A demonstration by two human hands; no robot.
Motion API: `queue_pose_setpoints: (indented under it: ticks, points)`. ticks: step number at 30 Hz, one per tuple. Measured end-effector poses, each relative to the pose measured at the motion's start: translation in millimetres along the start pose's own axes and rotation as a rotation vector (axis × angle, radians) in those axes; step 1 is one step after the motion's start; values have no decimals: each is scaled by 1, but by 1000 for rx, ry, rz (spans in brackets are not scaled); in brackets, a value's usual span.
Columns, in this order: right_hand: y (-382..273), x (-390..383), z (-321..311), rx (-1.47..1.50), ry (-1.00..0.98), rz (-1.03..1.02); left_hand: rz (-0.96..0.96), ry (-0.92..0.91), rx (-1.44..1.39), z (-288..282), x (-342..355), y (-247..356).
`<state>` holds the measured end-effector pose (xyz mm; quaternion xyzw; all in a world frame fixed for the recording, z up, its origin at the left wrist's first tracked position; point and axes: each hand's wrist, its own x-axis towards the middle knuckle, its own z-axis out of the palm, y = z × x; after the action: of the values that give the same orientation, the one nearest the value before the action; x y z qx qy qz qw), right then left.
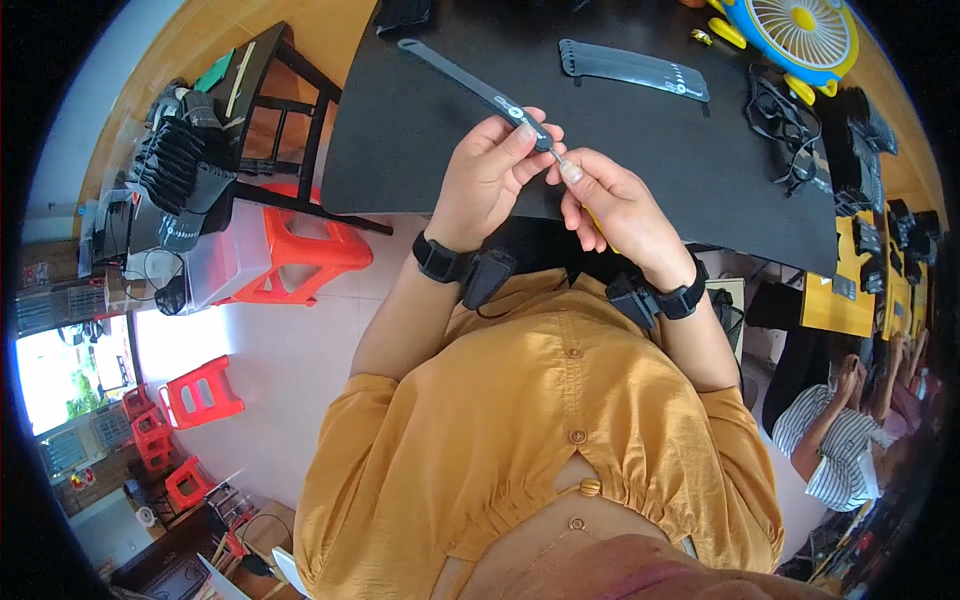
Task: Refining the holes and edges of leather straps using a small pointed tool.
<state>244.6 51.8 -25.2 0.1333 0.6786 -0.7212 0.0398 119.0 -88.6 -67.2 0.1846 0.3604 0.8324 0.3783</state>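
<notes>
A long dark grey strap (460, 78) with white print is pinched between the thumb and fingers of my left hand (487, 170). Its far end slants up and left above the black table (400, 150). My right hand (615, 200) is closed around a slim tool (557, 155) with a metal tip. A bit of yellow, perhaps its handle, shows under the fingers. The tip meets the near end of the strap, where both hands come close together; the exact contact is too small to make out. Further back lies a neat stack of similar grey straps (635, 70).
A blue and yellow fan (800, 30) stands at the table's back right, with black cables (785, 125) in front of it. Left of the table are a red plastic stool (310, 255) and a side table piled with dark straps (180, 165). Other people (835, 450) sit at the right.
</notes>
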Motion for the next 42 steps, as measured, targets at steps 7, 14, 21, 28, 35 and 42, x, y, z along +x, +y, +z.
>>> queue_pose_setpoints:
  ticks: [7, 14, 21, 28, 35, 42]
  points:
    - [1, -1, 3, -110, 24, -42, -13, 3, -1, -2, 0, 0]
    - [4, 0, 0, -49, 16, -45, -28, 0, 67, 3, 0, 2]
    - [6, 2, 4, -31, 47, -52, -59, 6, 53, 3, 3, 2]
    - [5, 2, 3, 29, 37, -65, -52, -9, 40, 4, 2, 2]
    - [-1, 2, 4, -84, 52, -11, -40, 52, 106, 6, 2, 1]
    - [13, 2, 12, -491, 256, -351, -62, 82, 114, 8, 1, 1]
